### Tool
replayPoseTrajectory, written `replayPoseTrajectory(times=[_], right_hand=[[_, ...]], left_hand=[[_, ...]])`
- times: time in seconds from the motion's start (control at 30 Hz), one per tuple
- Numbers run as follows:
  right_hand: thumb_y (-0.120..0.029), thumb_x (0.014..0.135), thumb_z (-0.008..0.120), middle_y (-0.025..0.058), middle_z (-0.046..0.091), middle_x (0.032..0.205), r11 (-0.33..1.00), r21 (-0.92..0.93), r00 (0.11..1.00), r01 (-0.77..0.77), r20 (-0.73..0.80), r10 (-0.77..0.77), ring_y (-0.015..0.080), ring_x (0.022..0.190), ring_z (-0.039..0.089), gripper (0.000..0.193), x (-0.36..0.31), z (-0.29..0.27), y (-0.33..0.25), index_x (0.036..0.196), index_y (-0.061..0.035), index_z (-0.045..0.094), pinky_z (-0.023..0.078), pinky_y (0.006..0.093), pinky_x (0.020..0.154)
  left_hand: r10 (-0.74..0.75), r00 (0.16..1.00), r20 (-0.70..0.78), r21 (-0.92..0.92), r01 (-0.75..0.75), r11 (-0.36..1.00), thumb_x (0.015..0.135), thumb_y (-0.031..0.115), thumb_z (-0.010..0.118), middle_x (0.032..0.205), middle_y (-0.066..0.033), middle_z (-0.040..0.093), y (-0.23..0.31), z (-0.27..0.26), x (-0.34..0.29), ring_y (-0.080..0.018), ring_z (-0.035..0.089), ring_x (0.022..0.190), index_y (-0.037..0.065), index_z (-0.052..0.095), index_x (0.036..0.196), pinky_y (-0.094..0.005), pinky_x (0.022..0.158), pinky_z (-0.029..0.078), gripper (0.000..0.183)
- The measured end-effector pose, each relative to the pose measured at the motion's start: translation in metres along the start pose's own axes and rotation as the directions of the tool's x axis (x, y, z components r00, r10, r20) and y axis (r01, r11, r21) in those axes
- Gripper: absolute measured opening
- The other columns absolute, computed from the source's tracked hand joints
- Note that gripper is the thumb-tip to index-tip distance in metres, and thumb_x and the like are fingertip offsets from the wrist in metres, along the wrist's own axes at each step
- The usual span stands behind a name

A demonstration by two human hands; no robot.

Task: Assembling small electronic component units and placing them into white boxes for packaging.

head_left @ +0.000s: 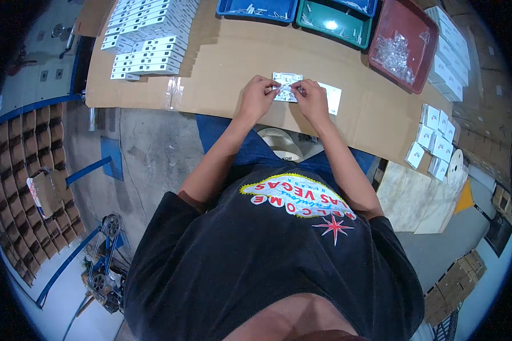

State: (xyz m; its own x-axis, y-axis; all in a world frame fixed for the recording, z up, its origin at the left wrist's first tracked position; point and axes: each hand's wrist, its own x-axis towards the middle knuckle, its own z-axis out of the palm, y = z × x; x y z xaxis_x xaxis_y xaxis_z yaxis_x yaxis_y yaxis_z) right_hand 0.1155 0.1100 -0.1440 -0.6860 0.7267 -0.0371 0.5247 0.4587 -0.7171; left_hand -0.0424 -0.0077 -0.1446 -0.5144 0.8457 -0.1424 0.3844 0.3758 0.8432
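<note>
- Head view: both hands meet over the cardboard-covered table (222, 62), the left hand (260, 94) and right hand (310, 96) facing each other with fingertips pinched shut on a small clear packet (284, 91) between them. Holding it from both ends this way seems meant to keep the thin film taut while the fingers work it.
- The packet sits just above a white plate (287, 79), a flat square part lying on the cardboard; a second white plate (331, 96) lies just right of the right hand, close enough to pick up without reaching.
- The packet looks tiny, crinkled and see-through; what is inside is too small to tell.
- Supplies ring the work spot, probably for easy reach: a red bin (401, 45) of similar clear packets at upper right, a green bin (333, 21) and a blue bin (256, 8) at the top.
- White boxes (145, 40) are stacked in rows at upper left, more boxes (435, 139) cluster at the right edge, well apart from the hands.
</note>
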Motion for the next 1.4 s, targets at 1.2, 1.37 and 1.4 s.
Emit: replayPoseTrajectory(times=[1.2,1.37,1.4], right_hand=[[-0.015,0.084,0.069,0.0046,0.063,0.124,0.926,-0.316,0.964,0.205,-0.096,-0.246,0.0230,0.119,0.055,0.036,-0.047,-0.005,-0.014,0.118,-0.0086,0.071,0.038,0.0458,0.098],[-0.014,0.084,0.069,0.0049,0.064,0.124,0.930,-0.298,0.966,0.215,-0.073,-0.247,0.0235,0.118,0.057,0.035,-0.042,-0.006,-0.011,0.118,-0.0080,0.070,0.038,0.0458,0.099],[-0.013,0.084,0.068,0.0051,0.065,0.125,0.936,-0.280,0.967,0.214,-0.076,-0.244,0.0238,0.117,0.058,0.035,-0.043,-0.008,-0.010,0.119,-0.0078,0.070,0.038,0.0458,0.099]], left_hand=[[0.216,0.961,-0.174,0.177,-0.185,0.967,0.087,0.020,0.075,0.097,-0.0085,0.066,0.007,0.016,-0.014,-0.0275,0.066,0.084,0.011,0.078,0.099,-0.0422,0.078,0.051,0.014],[0.325,0.941,-0.093,0.225,-0.298,0.928,0.084,0.023,0.078,0.105,-0.0092,0.065,-0.001,0.007,-0.019,-0.0276,0.066,0.088,0.009,0.068,0.122,-0.0425,0.083,0.050,0.042],[0.309,0.948,-0.076,0.164,-0.294,0.942,0.082,0.025,0.081,0.110,-0.0098,0.065,0.000,0.006,-0.020,-0.0269,0.065,0.089,0.008,0.061,0.131,-0.0425,0.084,0.050,0.056]])
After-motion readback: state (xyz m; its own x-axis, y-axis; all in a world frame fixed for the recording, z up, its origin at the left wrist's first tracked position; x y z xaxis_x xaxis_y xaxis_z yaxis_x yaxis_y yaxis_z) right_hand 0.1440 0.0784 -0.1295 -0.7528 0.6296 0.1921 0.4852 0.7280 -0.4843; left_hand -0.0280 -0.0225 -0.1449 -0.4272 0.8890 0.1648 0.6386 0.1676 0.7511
